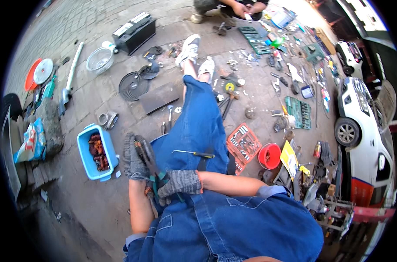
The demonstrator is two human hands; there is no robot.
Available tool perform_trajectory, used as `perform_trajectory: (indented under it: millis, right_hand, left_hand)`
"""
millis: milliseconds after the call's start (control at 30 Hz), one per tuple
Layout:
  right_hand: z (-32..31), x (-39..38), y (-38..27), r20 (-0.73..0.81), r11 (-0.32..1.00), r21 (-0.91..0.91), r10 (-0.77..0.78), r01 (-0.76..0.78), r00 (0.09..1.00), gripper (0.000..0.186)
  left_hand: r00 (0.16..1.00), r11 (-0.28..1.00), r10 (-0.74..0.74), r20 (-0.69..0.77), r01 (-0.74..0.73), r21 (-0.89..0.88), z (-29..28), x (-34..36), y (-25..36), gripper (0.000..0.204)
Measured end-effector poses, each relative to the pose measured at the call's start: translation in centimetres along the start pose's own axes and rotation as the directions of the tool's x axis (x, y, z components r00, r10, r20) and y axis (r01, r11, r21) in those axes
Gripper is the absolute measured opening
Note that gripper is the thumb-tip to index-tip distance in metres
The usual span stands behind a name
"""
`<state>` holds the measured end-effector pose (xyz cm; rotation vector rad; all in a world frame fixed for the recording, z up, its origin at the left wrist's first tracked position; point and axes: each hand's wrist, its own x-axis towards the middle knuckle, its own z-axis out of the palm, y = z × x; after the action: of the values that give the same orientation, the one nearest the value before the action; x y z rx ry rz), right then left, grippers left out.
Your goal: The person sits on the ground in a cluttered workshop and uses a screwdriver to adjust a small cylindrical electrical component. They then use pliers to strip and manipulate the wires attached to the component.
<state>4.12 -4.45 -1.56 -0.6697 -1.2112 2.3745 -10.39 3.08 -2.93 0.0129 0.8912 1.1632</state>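
Right of the blue basin (84,152), right hand (180,182) grips green-handled pliers (148,162); left hand (135,158), hold unclear: keep fingers clear!

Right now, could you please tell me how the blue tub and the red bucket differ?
The blue tub is rectangular; the red bucket is round. The tub looks larger than the bucket. The tub is on the person's left, the bucket on the right. Both are open-topped.

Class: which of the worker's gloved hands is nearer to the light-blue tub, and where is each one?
Left. The left hand is right of the tub, not touching it; the right hand is farther right and lower in view.
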Motion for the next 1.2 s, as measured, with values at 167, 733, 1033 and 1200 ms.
perform_trajectory:
  millis: [167,733,1033,1200]
  right_hand:
    - [1.5,-0.3,-3.2,-0.082,0.923,0.344,0.215,-0.175,0.973,0.029]
    - [0.1,-0.7,-2.6,-0.529,0.843,-0.433,0.049,-0.319,0.847,0.039]
    - [1.9,0.4,-5.0,-0.716,0.568,-0.586,-0.027,-0.579,0.698,0.034]
    - [2.0,0.8,-4.9,-0.739,0.443,-0.646,-0.160,-0.622,0.654,0.036]
  left_hand:
    - [0.850,0.584,0.477,0.226,-0.498,0.641,-1.4,0.9,-0.8,0.033]
    - [0.797,0.432,0.548,0.253,-0.529,0.730,1.2,-2.4,0.6,0.035]
    - [0.691,0.146,0.641,0.333,-0.536,0.831,1.5,-3.0,1.1,0.032]
    - [0.701,0.044,0.628,0.339,-0.467,0.883,0.9,-2.5,1.1,0.031]
